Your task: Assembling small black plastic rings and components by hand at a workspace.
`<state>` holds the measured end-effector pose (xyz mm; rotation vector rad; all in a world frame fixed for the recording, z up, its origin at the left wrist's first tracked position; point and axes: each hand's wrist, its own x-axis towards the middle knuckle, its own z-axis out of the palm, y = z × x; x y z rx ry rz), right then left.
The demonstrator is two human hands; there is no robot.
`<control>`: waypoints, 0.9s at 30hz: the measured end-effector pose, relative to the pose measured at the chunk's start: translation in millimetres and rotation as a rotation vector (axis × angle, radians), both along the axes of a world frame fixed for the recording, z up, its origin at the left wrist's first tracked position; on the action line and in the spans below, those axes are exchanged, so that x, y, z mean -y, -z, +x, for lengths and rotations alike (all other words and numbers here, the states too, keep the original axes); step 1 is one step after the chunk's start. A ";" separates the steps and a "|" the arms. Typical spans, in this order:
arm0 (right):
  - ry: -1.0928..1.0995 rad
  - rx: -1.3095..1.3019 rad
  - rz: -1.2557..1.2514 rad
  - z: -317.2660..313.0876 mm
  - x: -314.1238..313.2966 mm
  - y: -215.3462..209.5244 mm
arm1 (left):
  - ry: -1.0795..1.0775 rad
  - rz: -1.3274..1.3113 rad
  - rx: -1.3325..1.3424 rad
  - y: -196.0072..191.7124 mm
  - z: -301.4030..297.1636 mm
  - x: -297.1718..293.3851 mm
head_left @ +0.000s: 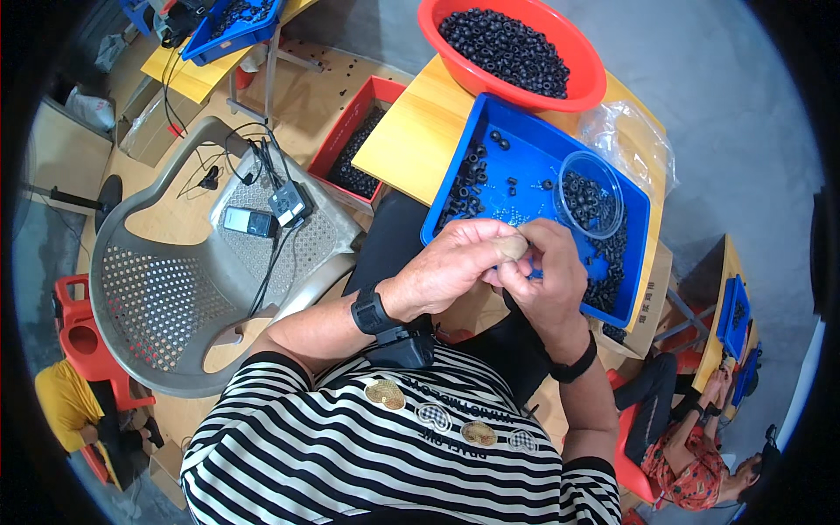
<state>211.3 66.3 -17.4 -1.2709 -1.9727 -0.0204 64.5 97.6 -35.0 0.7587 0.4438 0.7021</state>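
Both hands meet over the near edge of a blue tray (525,144), which sits on a yellow wooden desk (411,140). The left hand (451,262), with a black wristband on its wrist, is curled with its fingers bent inward toward the right hand (547,276), and the two touch at the fingertips. Whatever sits between the fingertips is too small to make out, so I cannot tell whether either grip is closed on a piece or only pinched narrow; a pale covering shows on one fingertip (512,248) where the hands join. Small black rings (468,179) lie scattered along the left side of the blue tray and piled along its right and near edge. A clear round plastic cup (591,206), also holding black rings, stands inside the tray toward its right side, just beyond the right hand. At the far edge of the desk, touching the tray's far rim, a red bowl (577,83) is heaped with the same black rings. To the left, below the desk, a red bin (354,109) holds more rings, and a grey plastic chair (175,297) carries a phone (248,222) and black cables on its seat.
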 end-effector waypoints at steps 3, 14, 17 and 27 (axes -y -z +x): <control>0.078 0.077 0.022 -1.7 2.0 -4.2 | 0.037 0.047 -0.043 -1.8 0.1 -2.6; 0.004 0.022 -0.046 4.0 0.2 -5.6 | 0.094 0.061 -0.049 -4.6 -11.8 -1.2; -0.026 -0.010 -0.059 4.6 0.1 -0.3 | 0.055 0.065 -0.053 -3.7 -12.0 1.5; -0.090 0.032 0.092 5.9 -2.3 6.9 | -0.069 0.236 -0.040 -3.0 -7.9 10.7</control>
